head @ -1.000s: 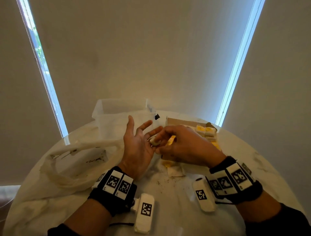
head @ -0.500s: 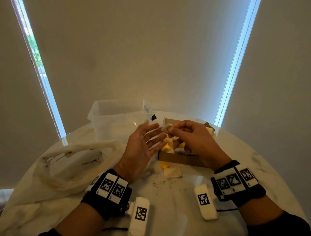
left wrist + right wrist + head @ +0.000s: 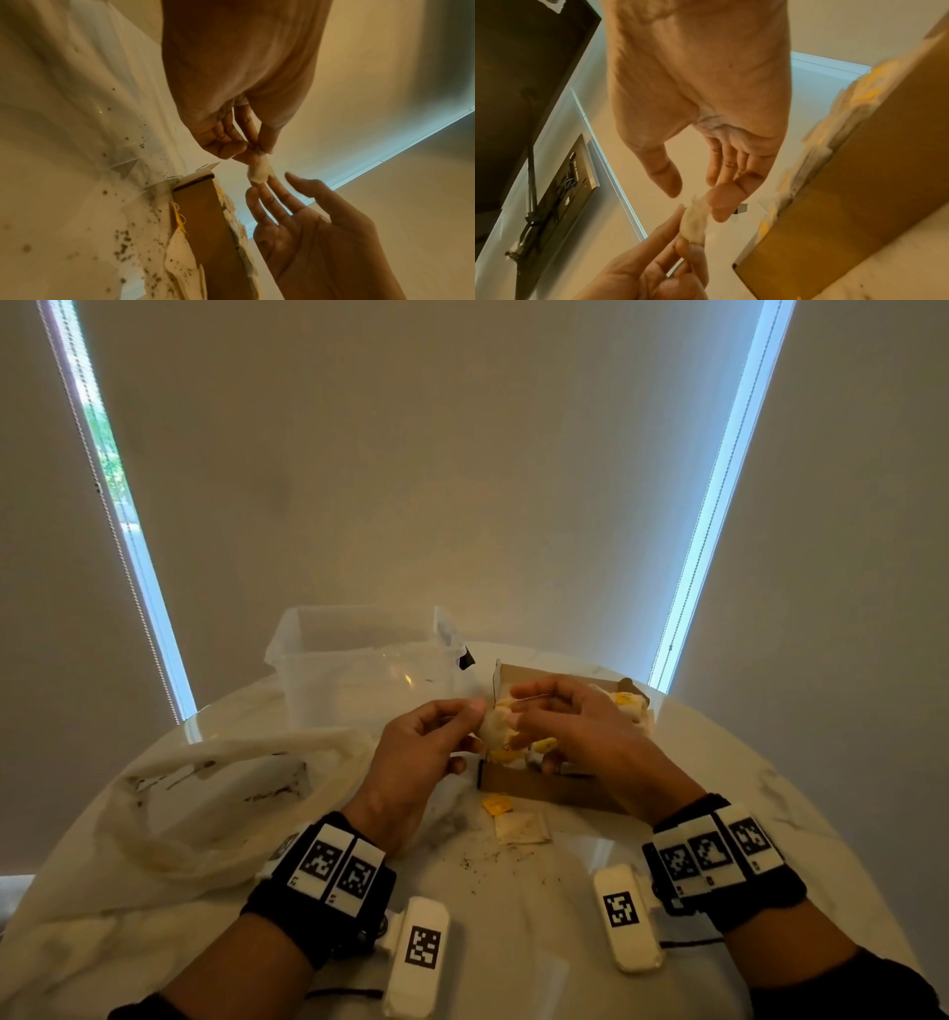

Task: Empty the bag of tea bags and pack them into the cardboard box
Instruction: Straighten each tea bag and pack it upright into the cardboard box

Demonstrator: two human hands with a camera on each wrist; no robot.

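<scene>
The step in hand looks like tidying one tea bag [image 3: 495, 726] before it goes into the cardboard box [image 3: 539, 785]. The bag is held in the air between the two hands, just over the box's 9 o'clock end. The left hand [image 3: 416, 752] has the grip: in the left wrist view its thumb and fingertips [image 3: 253, 142] pinch the top of the crumpled bag. The right hand [image 3: 580, 726] has released, its fingers fairly straight and only touching the bag's far end; it hovers palm-down over the open box. To do this well, I judge the left pinch should stay light, since the paper is thin and tea dust already speckles the counter [image 3: 513, 916]. The right fingers should flatten the bag and tuck any string in. The bag can then be slid on edge into a gap among the packed ones, which crowd the box and stand above its rim. Both forearms reach forward toward 12 o'clock, with the wrists raised off the counter. One loose tea bag [image 3: 521, 828] and a yellow tag [image 3: 497, 804] lie at the box's 6 o'clock. The limp emptied bag [image 3: 205, 793] lies at 10 o'clock.
</scene>
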